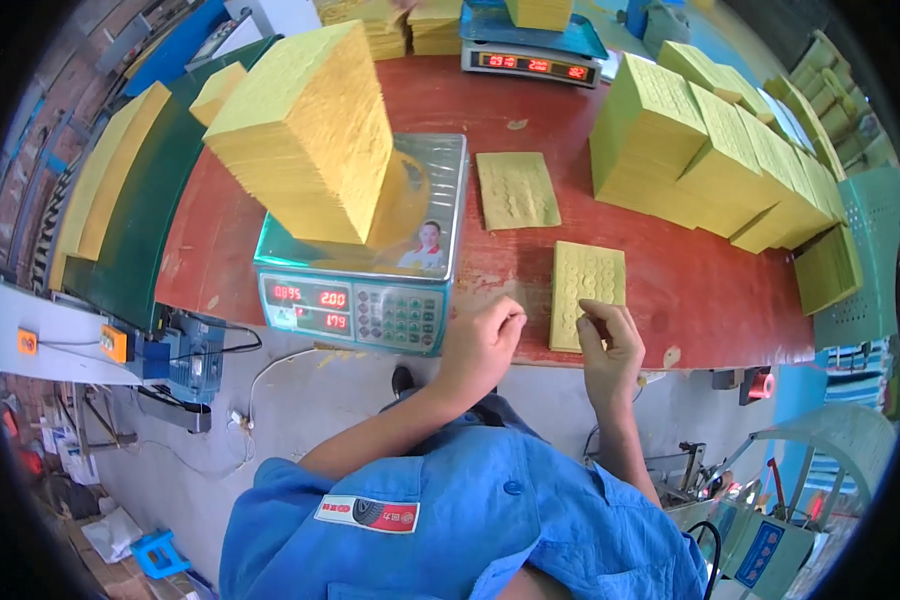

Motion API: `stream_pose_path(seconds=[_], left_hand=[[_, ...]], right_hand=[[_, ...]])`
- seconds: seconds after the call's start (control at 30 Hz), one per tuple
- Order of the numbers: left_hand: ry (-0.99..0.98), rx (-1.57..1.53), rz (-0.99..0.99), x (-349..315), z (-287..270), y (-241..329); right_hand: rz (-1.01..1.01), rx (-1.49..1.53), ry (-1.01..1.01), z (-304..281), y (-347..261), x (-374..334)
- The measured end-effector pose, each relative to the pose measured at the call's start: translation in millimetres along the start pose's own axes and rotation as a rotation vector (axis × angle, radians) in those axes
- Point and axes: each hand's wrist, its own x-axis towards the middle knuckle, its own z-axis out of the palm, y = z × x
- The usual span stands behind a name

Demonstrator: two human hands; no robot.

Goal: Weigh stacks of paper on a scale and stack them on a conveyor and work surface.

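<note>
I see left hand [480, 345] curled, no object visible; right hand [617, 352] bunched over embossed yellow stack [588, 272], grip unclear. Stack lies at near edge of worktop [425, 95], likely for reach; scale [345, 312] bears taller block [305, 140], presumably for weighing.

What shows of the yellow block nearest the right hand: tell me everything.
The yellow block is rectangular and paper-like, its top marked with rows of rings. It lies flat on the red table by the near edge, lengthwise away from the person. The right hand covers its near right corner; contact is unclear.
</note>
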Motion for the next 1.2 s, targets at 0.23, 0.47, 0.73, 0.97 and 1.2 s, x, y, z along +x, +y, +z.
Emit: stream_pose_path(seconds=[0.23,0.47,0.73,0.97,1.2], left_hand=[[0.205,-0.198,-0.144,-27,-104,-19],[0.310,-0.198,-0.239,-41,-195,-62],[0.201,-0.205,-0.156,-23,-274,-115],[0.056,-0.217,-0.106,-1,-314,-135],[-0.030,-0.257,0.121,37,-334,-120]], right_hand=[[-0.048,0.101,-0.139,47,-45,1],[-0.132,0.186,-0.192,124,-85,-6],[-0.072,0.160,-0.145,211,-133,-25],[-0.063,0.089,0.012,252,-159,-39],[-0.175,0.059,0.153,247,-198,-23]])
